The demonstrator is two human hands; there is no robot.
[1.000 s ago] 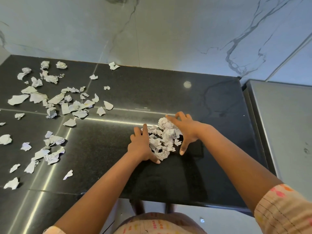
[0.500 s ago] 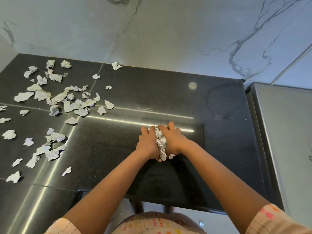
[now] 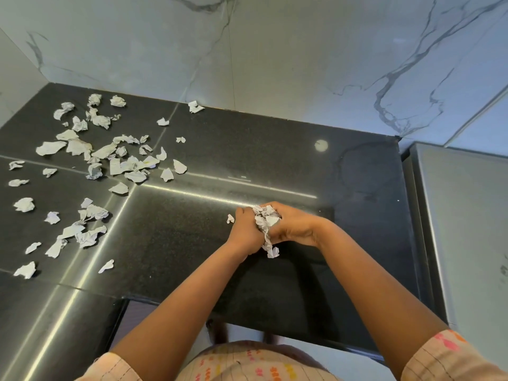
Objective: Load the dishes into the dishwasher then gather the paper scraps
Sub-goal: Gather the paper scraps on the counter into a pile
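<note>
Paper bundle [image 3: 264, 221]: pressed between both hands, low over the tabletop [image 3: 275, 160], one tail hanging out below.
Left hand [image 3: 244, 232]: grip curled round the bundle's left side.
Right hand [image 3: 292, 225]: grip curled round the right side, clamped on paper.
Change: 1.0 s ago a loose pile lay flat between spread palms; now squeezed into 1 wad.
Stray scrap [image 3: 230, 218]: just beside the left knuckles, missed.
Remaining scraps [image 3: 110, 160]: scattered well apart at far left.
Meaning: first batch secured, most gathering likely still ahead; no dishes or dishwasher in view.
</note>
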